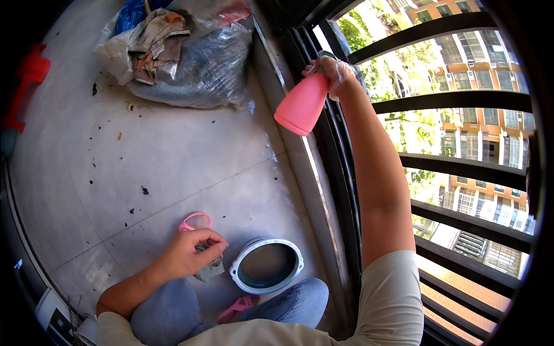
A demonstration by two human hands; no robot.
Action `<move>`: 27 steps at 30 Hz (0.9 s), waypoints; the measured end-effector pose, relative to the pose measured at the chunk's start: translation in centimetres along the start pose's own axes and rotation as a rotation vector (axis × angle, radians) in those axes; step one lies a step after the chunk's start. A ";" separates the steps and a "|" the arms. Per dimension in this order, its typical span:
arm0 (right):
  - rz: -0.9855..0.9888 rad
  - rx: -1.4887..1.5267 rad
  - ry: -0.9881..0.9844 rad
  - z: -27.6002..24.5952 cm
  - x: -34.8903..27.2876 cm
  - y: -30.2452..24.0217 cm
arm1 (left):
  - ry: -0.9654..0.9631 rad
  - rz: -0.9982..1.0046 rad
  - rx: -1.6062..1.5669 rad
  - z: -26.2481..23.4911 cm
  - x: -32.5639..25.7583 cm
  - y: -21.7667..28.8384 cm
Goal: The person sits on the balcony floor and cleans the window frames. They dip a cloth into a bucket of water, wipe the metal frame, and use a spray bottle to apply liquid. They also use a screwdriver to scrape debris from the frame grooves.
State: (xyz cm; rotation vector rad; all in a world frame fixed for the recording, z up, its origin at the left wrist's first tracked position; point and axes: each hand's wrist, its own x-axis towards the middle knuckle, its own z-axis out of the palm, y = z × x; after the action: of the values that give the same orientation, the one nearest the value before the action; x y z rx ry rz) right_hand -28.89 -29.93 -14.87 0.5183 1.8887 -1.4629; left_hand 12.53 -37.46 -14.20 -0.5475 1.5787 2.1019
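A pink spray bottle point(304, 104) is held up beside the black window frame, tilted with its base toward me. At its top my right hand point(333, 72) is closed around it, with thin clear plastic over part of the hand. The nozzle is mostly hidden by the fingers. Down over my bent knee, my left hand point(193, 252) has its fingers pressed together on a crumpled grey cloth point(211, 270). To the right of that hand stands a pale-rimmed bucket point(236, 266) with dark liquid in it.
A clear plastic sack point(196, 75) lies by the wall with a stained rag point(160, 43) on top. Dark crumbs dot the tiled floor point(184, 155). Black bars point(456, 102) run along the right. A red plastic object point(32, 78) is at far left.
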 end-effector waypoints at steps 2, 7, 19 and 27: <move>0.012 0.013 -0.025 0.8 0.9 -0.8 | -0.001 0.003 -0.017 -0.1 0.0 0.1; 0.003 0.014 -0.062 2.7 2.1 -1.5 | 0.024 0.018 0.002 -0.5 -0.1 0.0; -0.044 -0.047 -0.096 -0.6 4.0 -0.7 | -0.001 0.025 0.029 -0.2 0.2 -0.2; -0.004 0.114 -0.031 -2.4 3.1 -1.1 | -0.073 0.012 0.064 0.5 0.4 0.1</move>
State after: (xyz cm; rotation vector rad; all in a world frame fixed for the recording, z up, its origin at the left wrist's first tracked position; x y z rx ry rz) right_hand -32.35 -28.27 -16.03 0.5424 1.7912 -1.5798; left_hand 12.16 -36.89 -14.24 -0.4358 1.6063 2.0485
